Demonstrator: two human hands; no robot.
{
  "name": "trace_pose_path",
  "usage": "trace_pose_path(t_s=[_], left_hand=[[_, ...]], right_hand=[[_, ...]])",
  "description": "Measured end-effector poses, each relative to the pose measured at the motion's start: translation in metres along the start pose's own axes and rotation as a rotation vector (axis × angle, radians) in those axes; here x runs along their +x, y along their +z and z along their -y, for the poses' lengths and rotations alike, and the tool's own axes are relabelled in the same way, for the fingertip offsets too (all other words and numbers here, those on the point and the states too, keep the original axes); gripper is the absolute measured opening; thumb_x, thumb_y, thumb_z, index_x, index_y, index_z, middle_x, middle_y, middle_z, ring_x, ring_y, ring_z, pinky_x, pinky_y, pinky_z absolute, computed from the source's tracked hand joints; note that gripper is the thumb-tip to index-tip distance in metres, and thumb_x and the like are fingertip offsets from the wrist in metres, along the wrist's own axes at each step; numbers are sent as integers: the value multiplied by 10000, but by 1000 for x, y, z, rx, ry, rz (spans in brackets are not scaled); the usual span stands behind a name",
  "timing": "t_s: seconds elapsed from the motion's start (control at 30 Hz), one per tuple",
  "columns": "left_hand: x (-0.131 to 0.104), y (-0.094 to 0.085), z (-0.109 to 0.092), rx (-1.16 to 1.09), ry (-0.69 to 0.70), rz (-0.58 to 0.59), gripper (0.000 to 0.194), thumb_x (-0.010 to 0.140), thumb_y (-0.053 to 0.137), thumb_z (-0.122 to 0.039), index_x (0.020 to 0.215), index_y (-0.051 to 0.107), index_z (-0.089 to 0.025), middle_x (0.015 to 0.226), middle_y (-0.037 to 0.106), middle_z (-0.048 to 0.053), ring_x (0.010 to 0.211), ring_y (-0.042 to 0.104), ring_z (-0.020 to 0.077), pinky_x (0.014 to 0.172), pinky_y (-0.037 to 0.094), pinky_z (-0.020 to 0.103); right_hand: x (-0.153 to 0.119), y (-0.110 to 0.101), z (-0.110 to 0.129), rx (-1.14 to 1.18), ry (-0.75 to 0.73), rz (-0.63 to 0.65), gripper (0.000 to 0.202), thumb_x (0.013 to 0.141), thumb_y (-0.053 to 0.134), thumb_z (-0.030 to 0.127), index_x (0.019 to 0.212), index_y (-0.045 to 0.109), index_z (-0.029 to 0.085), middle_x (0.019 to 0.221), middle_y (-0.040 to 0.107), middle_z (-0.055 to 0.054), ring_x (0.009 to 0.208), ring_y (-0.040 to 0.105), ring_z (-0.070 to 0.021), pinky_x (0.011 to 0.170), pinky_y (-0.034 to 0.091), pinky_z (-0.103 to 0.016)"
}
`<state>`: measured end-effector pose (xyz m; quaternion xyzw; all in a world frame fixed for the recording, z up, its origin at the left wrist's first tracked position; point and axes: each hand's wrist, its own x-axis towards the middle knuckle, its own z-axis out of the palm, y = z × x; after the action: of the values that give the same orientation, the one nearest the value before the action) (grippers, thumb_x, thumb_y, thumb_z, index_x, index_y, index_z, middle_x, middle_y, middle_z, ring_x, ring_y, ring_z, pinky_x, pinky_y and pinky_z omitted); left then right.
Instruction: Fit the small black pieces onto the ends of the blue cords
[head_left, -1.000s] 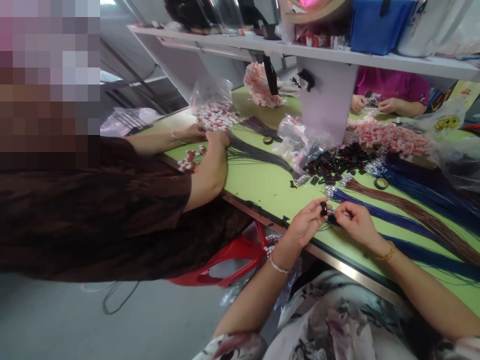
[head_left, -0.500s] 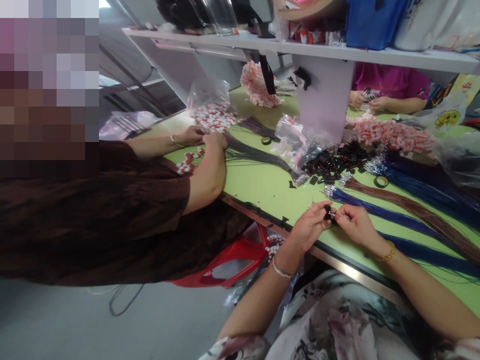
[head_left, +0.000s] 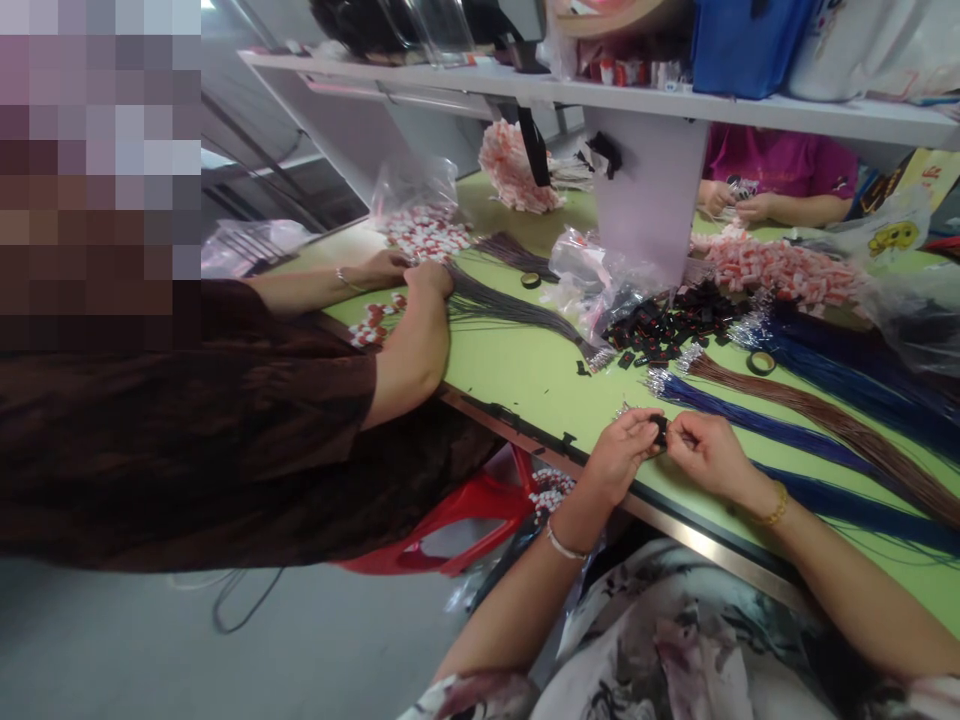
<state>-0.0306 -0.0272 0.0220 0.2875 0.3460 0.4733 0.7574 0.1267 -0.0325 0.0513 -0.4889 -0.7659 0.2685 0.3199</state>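
A small black piece sits above the near edge of a green table, grasped between the thumb and fingers of a worker's left hand. The right hand closes in beside it, fingertips drawn together; whether they grip anything is too small to tell. Beyond lie blue wires, brown wires and a heap of black pieces. A co-worker's arm reaches across at left.

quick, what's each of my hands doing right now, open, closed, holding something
Left hand: closed, holding a small black piece.
Right hand: pinched closed beside it; anything held is too small to tell.
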Motion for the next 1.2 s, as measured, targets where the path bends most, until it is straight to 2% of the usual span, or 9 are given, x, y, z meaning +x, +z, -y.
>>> trace_pose_path(t_s=[0.17,0.37,0.47,0.53,0.63,0.77,0.97,1.07,1.2], left_hand=[[1,3,1,31,14,-75,373,610,798,-261,916,632,-128,752,604,2,625,552,65,623,454,199],[0,9,8,67,56,-123,374,604,803,-287,892,628,-124,755,622,12,632,551,69,617,441,198],[1,13,11,68,31,-121,377,596,806,-306,876,633,-121,746,630,18,634,558,78,623,451,209],[3,15,10,55,7,-114,385,600,803,-320,885,635,-123,770,649,35,662,579,94,640,463,219],[8,15,7,44,-8,-108,378,614,796,-324,895,637,-129,831,676,65,713,603,109,666,471,223],[16,11,7,34,-19,-106,368,610,801,-313,890,648,-131,839,681,68,730,613,113,671,473,215],[19,8,12,23,-14,-108,362,616,799,-303,897,649,-131,850,683,73,730,614,115,669,474,220],[17,11,9,29,16,-111,356,626,792,-306,903,648,-135,851,679,68,733,609,114,679,475,224],[15,17,8,24,35,-89,351,637,782,-307,913,645,-138,847,673,65,727,598,111,674,471,224]], right_hand=[[-2,-2,-3,-33,-87,51,193,855,428,209,686,520,192,643,545,-12,596,462,-122,577,339,-234],[-9,5,-8,-115,-33,26,183,838,449,221,661,493,198,577,508,5,525,411,-115,520,292,-235],[-1,-7,-13,-93,1,92,232,854,447,259,643,514,190,556,509,13,510,411,-109,508,287,-230],[10,-22,-23,-85,28,109,296,888,413,307,645,532,186,580,531,8,544,446,-113,520,301,-224],[30,-43,-46,-297,119,-5,245,875,453,330,730,587,184,681,595,-13,612,489,-129,561,308,-233],[43,-47,-74,-537,254,73,144,805,544,310,758,611,192,787,640,-38,674,521,-146,569,288,-237],[37,-43,-85,-463,203,61,144,832,448,222,743,556,186,729,629,-30,633,498,-141,572,281,-237],[35,-48,-82,-461,206,22,119,829,447,229,782,545,182,678,604,-26,587,479,-140,550,273,-244],[46,-45,-72,-309,226,35,95,791,480,241,745,542,185,611,574,4,530,466,-123,525,287,-234]])
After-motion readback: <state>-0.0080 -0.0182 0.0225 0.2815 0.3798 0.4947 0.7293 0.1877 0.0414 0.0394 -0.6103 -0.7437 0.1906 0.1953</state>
